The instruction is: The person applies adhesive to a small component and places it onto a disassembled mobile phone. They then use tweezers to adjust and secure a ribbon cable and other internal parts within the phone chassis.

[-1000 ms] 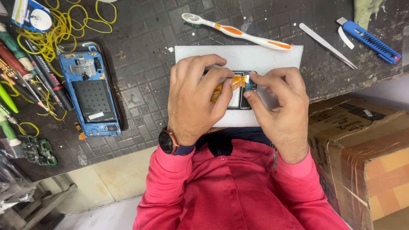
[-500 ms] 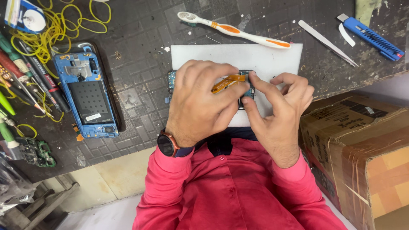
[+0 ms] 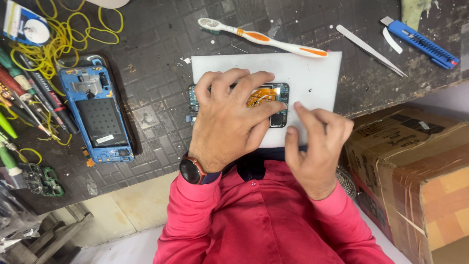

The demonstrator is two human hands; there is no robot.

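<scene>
Orange flex cable (image 3: pixel 261 97) on the phone board (image 3: pixel 278 105) now let go by right hand (image 3: pixel 315 146), drawn back loose just beside, left hand (image 3: pixel 229 120) pressing board flat on white pad (image 3: pixel 312 78).

Phone repair workshop indicated: dark, stained workbench (image 3: pixel 161 39) strewn with opened blue phone (image 3: pixel 97 115), screwdrivers (image 3: pixel 29 98), tweezers (image 3: pixel 371 50), utility knife (image 3: pixel 421 42), loose circuit board (image 3: pixel 41 180), yellow wire (image 3: pixel 58 44).
</scene>
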